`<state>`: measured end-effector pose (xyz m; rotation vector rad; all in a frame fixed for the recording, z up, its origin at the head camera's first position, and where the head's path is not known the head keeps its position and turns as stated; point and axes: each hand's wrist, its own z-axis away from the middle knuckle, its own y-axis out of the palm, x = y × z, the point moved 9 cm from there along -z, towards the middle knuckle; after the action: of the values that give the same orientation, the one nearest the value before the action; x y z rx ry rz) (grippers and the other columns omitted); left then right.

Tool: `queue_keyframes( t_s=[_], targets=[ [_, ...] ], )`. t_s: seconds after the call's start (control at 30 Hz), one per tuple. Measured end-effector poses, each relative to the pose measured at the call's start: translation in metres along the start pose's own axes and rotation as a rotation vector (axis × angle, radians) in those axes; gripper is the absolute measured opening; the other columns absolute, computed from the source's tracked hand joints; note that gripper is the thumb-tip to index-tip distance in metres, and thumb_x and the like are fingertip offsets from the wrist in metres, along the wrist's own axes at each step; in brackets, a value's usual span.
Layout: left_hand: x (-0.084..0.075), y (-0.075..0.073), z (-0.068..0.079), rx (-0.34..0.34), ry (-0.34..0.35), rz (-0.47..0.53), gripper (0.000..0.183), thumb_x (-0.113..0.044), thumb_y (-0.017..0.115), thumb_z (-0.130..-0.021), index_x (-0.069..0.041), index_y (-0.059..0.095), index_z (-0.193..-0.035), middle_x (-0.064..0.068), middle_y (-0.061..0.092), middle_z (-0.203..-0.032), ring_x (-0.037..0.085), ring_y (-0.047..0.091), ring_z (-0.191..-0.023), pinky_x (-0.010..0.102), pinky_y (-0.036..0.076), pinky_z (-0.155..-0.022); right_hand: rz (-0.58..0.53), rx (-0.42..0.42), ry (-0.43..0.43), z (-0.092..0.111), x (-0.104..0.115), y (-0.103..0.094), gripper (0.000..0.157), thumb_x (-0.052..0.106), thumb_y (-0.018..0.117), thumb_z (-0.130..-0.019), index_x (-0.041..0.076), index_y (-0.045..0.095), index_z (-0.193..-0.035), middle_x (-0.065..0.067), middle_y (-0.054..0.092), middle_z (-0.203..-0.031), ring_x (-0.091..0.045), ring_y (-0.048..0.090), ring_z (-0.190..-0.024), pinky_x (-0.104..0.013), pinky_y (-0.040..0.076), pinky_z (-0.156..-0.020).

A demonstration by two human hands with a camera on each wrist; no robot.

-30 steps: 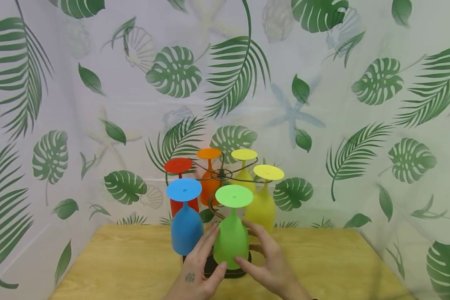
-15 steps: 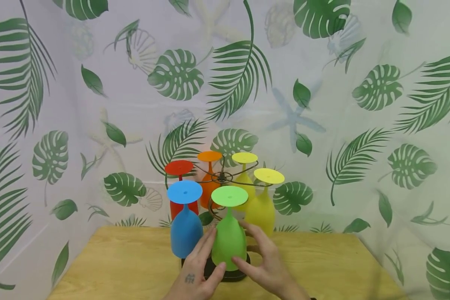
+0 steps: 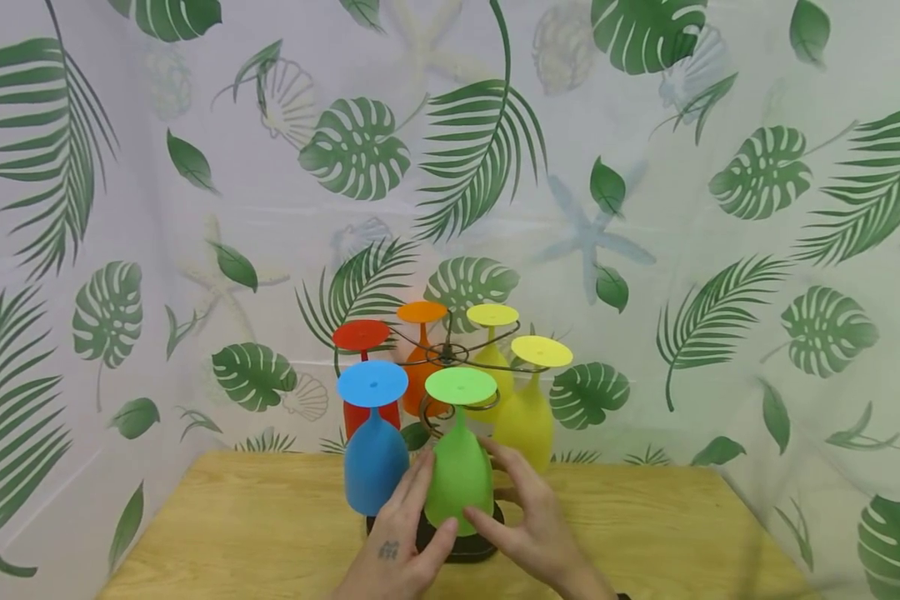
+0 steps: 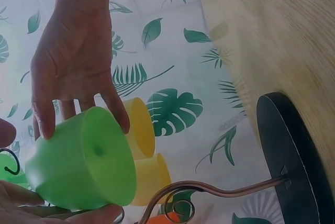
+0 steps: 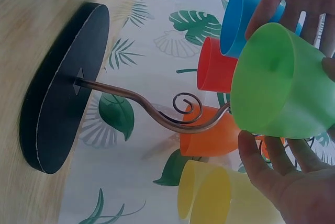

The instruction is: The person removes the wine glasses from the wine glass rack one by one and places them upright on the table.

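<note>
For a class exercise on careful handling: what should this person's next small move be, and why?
I'd probably guide the green goblet so its stem sits in the nearby wire hook. The left grip and right grip hold it upside down, and the front yellow goblet hangs that way from the rack; whether the green one already rests on its hook is unclear.

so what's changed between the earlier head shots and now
The green goblet has moved slightly left and up in the head view, closer to the blue goblet. The left hand and right hand still hold it between them. The other goblets look unmoved.
</note>
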<state>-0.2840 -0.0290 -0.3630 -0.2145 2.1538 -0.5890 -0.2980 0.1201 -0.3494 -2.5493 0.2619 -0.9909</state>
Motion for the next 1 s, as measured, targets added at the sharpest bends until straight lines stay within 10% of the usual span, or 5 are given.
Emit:
queue_keyframes(
  t_s=[1.0],
  targets=[
    [0.003, 0.024, -0.024, 0.137, -0.055, 0.036, 0.081, -0.04, 0.054, -0.103, -0.008, 0.012, -0.165, 0.01, 0.009, -0.172, 0.031, 0.021, -0.156, 0.06, 0.033, -0.118, 0.031, -0.081, 0.076, 0.001, -0.022, -0.018, 0.077, 0.003, 0.081, -0.084, 0.003, 0.044, -0.151, -0.023, 0.053, -0.146, -0.045, 0.062, -0.117, -0.031, 0.062, -0.079]
  ],
)
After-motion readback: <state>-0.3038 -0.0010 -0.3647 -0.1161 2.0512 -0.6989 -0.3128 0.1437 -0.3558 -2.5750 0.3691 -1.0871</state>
